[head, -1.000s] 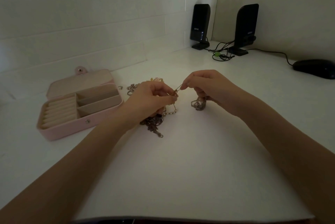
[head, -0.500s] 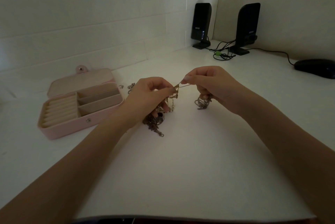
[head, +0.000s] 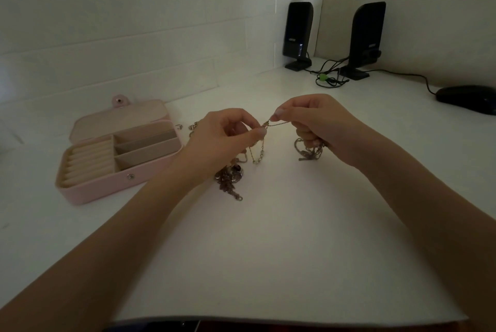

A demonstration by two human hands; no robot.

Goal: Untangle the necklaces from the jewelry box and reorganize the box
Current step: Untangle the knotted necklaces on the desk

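Between the two hands a short piece of thin gold chain (head: 279, 124) is now pulled straight and lifted off the table (head: 268, 251); a second ago the hands were lower and closer together, and this piece was hardly seen. I judge that one necklace is starting to come free from the others, but the untangling is far from done.

The left hand (head: 222, 138) pinches the chain at a small knot between thumb and finger, and gold loops hang down just below it. The right hand (head: 316, 124) pinches the other end with its fingertips, while its lower fingers curl around a silver bundle (head: 308, 150). A dark heap of chains (head: 229, 178) lies on the table under the left wrist. The pink jewelry box (head: 118, 159) stands open, well apart to the left of the left hand, its compartments without jewelry.
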